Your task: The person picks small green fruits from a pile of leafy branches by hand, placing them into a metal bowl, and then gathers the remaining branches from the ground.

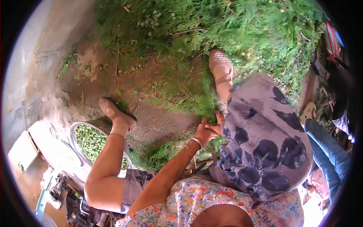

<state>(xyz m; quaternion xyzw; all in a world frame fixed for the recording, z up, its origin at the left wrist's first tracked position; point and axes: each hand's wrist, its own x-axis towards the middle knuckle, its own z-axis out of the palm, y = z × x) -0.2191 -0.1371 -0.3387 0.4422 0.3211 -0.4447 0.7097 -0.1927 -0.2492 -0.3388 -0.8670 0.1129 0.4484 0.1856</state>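
Grnd [155, 123], hands [205, 134] tog. nr sprig [206, 104]

Conifer branches [242, 26] lie heaped on the ground [155, 123] ahead of the left hand [204, 135] and right hand [219, 124]; a sprig [206, 104] lies just before both. Cones [90, 142] fill a basin [72, 137] to the left hand's left.

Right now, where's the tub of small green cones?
In the head view, the tub sits at left, partly hidden behind your left lower leg.
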